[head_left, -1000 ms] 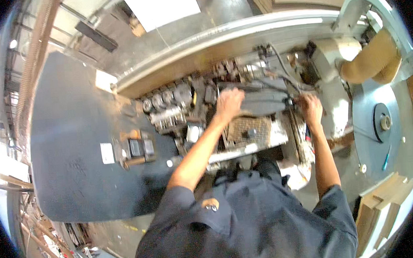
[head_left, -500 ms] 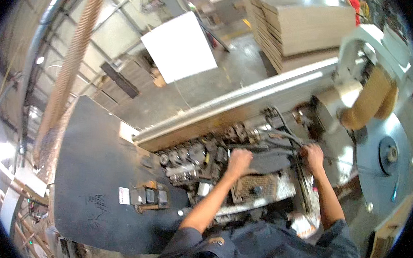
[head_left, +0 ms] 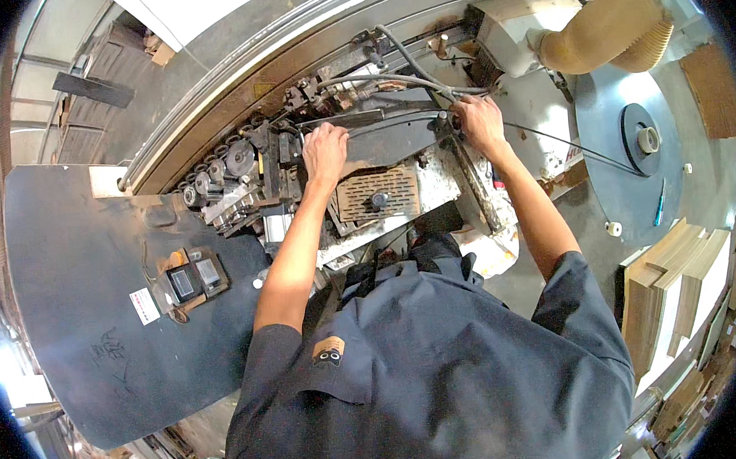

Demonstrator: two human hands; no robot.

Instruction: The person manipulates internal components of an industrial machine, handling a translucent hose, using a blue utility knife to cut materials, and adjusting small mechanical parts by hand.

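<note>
My left hand (head_left: pixel 326 154) is closed at the left end of a thin dark strip (head_left: pixel 395 123), its fingertips partly hidden. The strip runs right over a flat dark plate (head_left: pixel 405 146) on the machine. My right hand (head_left: pixel 480 123) is closed round the same line of strip beside an upright post, near grey hoses (head_left: pixel 416 60); what lies inside its fingers is mostly hidden. Beyond that hand the strip stretches to a black hub (head_left: pixel 637 138) on a large round grey disc (head_left: pixel 612 187). Below the plate sits a slotted metal panel with a dark knob (head_left: pixel 380 200).
A dark worktop (head_left: pixel 72 276) at left carries a small box with two displays (head_left: pixel 197 280). Rollers and metal parts (head_left: pixel 227 167) crowd the machine's left. A rail (head_left: pixel 245 63) crosses behind. A ribbed tan duct (head_left: pixel 610 25) and stacked boards (head_left: pixel 671 293) stand at right.
The view has tipped down and turned, bringing more of my shirt and the stacked boards into sight. Both hands remain at the machine, and the strip shows more clearly between them.
</note>
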